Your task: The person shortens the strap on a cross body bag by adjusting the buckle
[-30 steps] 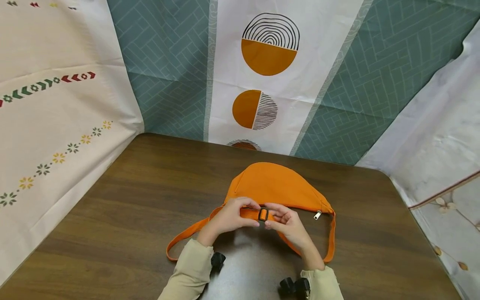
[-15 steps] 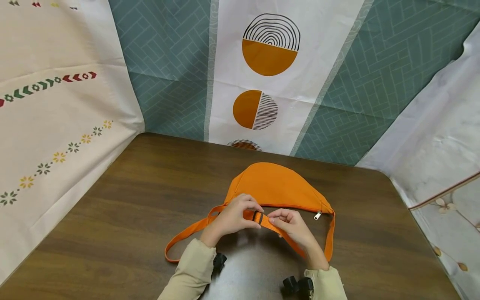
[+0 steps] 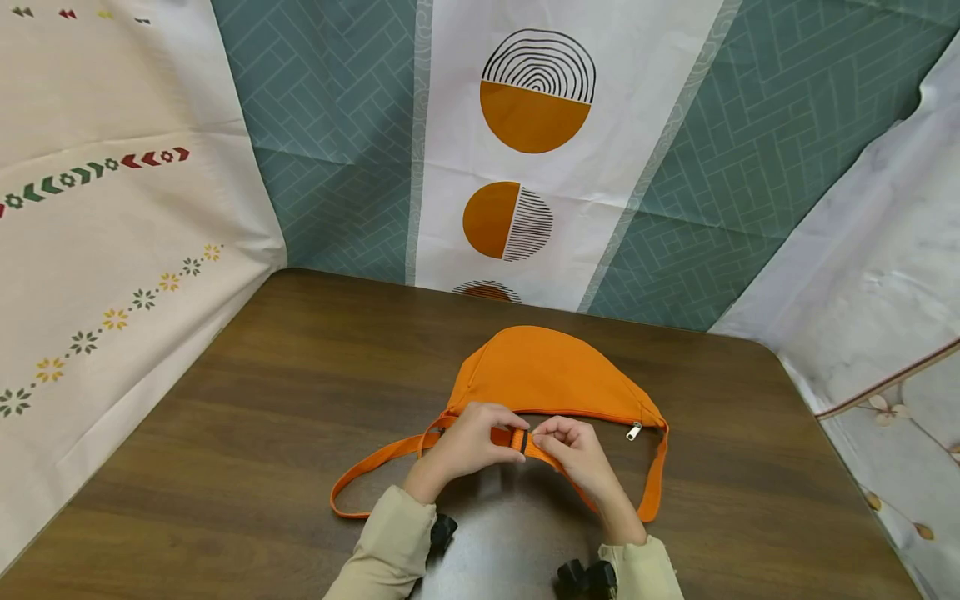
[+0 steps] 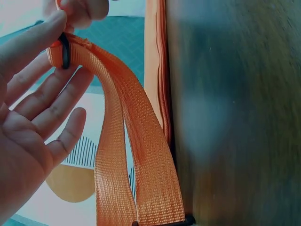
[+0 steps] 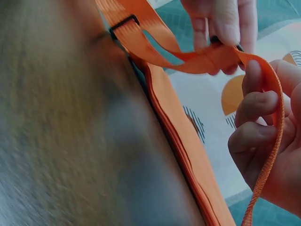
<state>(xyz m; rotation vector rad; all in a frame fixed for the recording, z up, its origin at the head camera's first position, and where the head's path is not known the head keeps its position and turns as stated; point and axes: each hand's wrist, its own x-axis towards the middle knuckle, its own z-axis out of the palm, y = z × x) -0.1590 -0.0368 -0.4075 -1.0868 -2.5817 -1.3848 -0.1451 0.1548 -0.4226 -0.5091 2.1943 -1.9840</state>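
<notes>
An orange waist bag (image 3: 551,375) lies on the table, its zipper edge towards me. My left hand (image 3: 472,442) pinches the bag's webbing strap at a black slider buckle (image 4: 65,51), thumb on one side and fingers on the other. Close beside it, my right hand (image 3: 581,454) pinches the strap (image 5: 275,103) between thumb and fingers, just right of the buckle. The webbing runs doubled from the slider to a black ring (image 5: 124,26) at the bag's left end. A loop of strap (image 3: 348,487) lies on the table at the left.
The brown wooden table (image 3: 225,467) reaches back to a teal and white patterned cloth (image 3: 337,150). Pale cloths hang along both sides. A silver zipper pull (image 3: 634,432) sits at the bag's right end. Black wrist cameras (image 3: 585,577) stick out beside the sleeves.
The slider buckle has turned from face-on to nearly edge-on between the hands. My right hand shifted right along the strap, then came back closer to the left hand. The bag stays in place.
</notes>
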